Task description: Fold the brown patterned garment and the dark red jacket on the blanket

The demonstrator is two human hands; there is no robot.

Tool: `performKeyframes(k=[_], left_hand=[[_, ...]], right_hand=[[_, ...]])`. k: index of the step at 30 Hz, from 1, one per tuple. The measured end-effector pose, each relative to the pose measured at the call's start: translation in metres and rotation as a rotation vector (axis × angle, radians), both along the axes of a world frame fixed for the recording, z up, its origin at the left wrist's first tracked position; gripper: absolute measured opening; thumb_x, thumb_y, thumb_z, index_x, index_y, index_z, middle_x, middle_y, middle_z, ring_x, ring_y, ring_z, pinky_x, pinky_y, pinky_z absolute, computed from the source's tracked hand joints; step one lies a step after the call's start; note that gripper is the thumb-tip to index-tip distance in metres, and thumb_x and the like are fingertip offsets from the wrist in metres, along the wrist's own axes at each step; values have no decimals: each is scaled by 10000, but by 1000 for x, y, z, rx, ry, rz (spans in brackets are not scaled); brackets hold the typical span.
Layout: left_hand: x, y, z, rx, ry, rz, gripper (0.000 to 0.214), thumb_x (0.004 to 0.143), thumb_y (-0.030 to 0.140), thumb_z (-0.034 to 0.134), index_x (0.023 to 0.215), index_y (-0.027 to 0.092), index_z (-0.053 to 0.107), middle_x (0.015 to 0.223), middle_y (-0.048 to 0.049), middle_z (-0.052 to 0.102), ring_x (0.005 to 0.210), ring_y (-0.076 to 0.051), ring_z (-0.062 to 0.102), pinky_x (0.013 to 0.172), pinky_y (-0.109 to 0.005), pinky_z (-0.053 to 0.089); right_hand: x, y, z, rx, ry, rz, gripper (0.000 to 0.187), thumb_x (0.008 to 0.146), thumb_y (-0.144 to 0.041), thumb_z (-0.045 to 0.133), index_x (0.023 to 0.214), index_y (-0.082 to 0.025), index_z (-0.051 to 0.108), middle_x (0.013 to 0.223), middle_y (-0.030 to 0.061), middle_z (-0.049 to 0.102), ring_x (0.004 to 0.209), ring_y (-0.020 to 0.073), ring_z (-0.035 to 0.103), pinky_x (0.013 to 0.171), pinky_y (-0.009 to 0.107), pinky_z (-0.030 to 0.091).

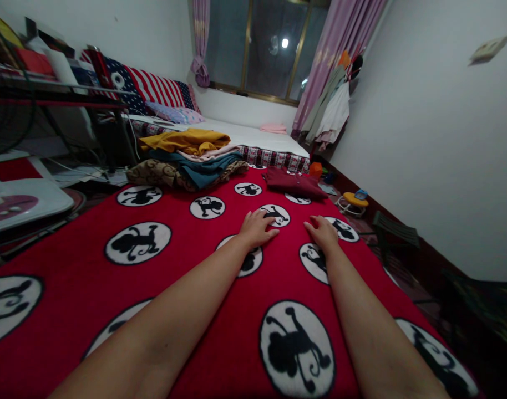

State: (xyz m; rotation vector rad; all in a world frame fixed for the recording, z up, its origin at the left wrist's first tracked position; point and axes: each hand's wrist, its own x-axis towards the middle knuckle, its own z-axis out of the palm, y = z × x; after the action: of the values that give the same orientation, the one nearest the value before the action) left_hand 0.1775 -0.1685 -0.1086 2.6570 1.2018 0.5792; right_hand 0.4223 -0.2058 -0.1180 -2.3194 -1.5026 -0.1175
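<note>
Both my arms stretch forward over a red blanket (pixel 187 260) printed with white circles holding black monkey figures. My left hand (pixel 257 228) lies palm down on the blanket with its fingers stretched flat, holding nothing. My right hand (pixel 322 232) rests beside it, also palm down with fingers extended and nothing in it. A folded dark red garment (pixel 294 183) lies on the blanket just beyond my hands. A pile of folded clothes (pixel 189 158), yellow on top with teal and brown below, sits at the far left of the blanket.
A mattress (pixel 253 136) with a striped flag-pattern cushion (pixel 153 88) lies under the window (pixel 262 47). A dark table (pixel 54 94) with clutter stands at the left. Hanging clothes (pixel 330 108) and a small yellow stool (pixel 353 200) are by the right wall.
</note>
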Motion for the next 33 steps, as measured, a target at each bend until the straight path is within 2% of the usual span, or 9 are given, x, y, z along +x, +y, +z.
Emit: performKeyframes(k=[12,20,33], left_hand=[[0,-1,2,-6,15,5,472,891,544,506,1279,293,600,1431,-74,475,1345,-269,387,1122,-467,285],[0,0,-1,-11,33,12,485,900,536,498,1309,287,578,1467,-81,438,1362,-277,368,1131,-483,268],[-1,-8,2,27,71,3,463,931,502,468,1327,281,564,1469,-83,443,1363,-272,380,1125,-479,290]], right_hand=[[1,0,0,12,-1,8,469,897,-460,530,1287,-207,590,1404,105,531,1314,256,451,1061,415,358],[-8,-1,2,-76,-30,-13,491,941,-463,422,1350,-208,516,1454,114,466,1334,301,400,1054,524,321],[-14,-6,5,-86,-48,1,507,952,-448,399,1374,-184,496,1485,121,431,1345,289,386,1085,484,297]])
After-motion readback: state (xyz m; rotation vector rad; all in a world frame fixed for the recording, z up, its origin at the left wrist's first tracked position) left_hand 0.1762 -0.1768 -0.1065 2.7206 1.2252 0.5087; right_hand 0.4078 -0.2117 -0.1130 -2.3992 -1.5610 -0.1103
